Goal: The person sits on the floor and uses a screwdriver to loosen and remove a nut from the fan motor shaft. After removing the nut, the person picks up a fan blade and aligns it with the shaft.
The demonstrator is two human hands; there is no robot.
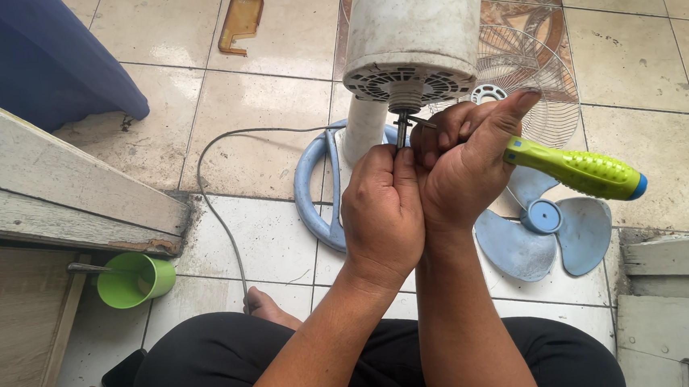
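A white fan motor housing [414,27] stands in front of me with its metal shaft [402,125] pointing toward me. My left hand [380,211] pinches the end of the shaft with thumb and fingertips. My right hand [463,157] presses against the left one and grips a screwdriver with a green and yellow handle [577,171]; its thin metal tip reaches toward the shaft. The handle sticks out to the right past my palm.
A pale blue fan blade [541,228] and a wire fan guard [535,83] lie on the tiled floor to the right. A blue fan base ring [312,188] and grey cord [216,210] lie left. A green cup [136,279] sits by wooden boards [53,181].
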